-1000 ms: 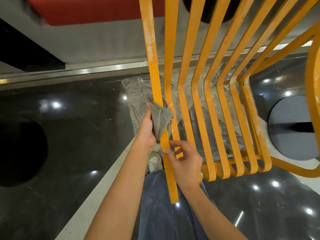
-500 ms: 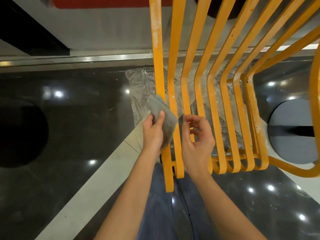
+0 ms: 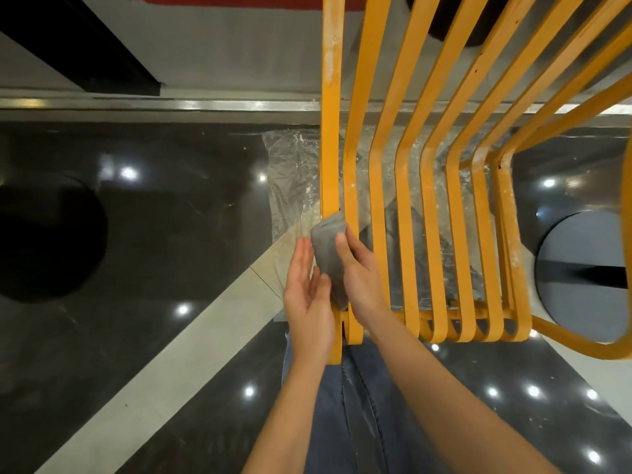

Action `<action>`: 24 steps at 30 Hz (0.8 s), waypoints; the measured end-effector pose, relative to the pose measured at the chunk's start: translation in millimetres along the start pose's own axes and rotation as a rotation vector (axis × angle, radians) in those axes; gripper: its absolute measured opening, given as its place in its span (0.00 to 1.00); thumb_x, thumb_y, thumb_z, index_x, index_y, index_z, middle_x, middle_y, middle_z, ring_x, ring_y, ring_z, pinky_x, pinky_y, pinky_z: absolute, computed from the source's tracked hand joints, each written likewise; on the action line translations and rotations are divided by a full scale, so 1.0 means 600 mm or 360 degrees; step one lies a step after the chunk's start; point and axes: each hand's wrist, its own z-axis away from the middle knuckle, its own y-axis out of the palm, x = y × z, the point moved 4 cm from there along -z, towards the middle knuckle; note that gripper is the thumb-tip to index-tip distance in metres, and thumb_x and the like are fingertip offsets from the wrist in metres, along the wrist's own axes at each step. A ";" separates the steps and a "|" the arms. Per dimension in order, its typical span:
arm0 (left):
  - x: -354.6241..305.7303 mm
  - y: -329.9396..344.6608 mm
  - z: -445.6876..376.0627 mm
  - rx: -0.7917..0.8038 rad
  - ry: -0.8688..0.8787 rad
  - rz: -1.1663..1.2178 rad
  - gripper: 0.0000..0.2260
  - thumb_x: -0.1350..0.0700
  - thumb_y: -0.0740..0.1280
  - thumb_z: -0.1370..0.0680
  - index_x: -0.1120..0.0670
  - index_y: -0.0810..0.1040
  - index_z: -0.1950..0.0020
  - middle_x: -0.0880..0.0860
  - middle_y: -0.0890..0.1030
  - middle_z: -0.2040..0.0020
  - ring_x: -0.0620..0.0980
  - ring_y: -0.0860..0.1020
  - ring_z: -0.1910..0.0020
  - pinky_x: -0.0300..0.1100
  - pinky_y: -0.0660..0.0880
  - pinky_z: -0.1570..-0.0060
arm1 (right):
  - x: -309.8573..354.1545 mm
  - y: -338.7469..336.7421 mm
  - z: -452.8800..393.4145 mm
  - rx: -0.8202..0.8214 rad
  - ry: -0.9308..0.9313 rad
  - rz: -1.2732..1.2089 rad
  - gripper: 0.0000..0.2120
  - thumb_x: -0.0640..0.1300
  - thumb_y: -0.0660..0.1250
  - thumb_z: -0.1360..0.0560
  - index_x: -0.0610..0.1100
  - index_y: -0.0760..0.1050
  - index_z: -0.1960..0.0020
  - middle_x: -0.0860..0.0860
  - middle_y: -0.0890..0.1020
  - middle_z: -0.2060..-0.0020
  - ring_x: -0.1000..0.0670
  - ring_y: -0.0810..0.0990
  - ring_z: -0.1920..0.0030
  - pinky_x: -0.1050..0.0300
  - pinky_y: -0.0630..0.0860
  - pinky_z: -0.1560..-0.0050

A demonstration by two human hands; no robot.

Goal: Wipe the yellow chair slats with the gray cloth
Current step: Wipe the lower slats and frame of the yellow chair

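Pressing the gray cloth (image 3: 329, 256) against the leftmost yellow slat (image 3: 330, 138), the right hand (image 3: 359, 278) grips it while the left hand (image 3: 307, 295) lies flat-fingered alongside. Risk: thin grip (cloth bunched) may slip off, leaving the white residue higher up.

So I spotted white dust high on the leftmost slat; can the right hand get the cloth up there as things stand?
Probably yes: the right hand already holds the gray cloth against the leftmost slat, and nothing blocks the slat above it.
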 end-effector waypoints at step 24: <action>0.083 -0.048 0.029 -0.0235 0.0219 -0.0964 0.34 0.61 0.72 0.25 0.50 0.62 0.23 0.47 0.59 0.23 0.46 0.53 0.22 0.59 0.61 0.26 | -0.098 -0.014 0.035 0.0003 0.0463 -0.0189 0.21 0.56 0.56 0.16 0.43 0.79 0.39 0.44 0.85 0.45 0.44 0.83 0.41 0.45 0.78 0.36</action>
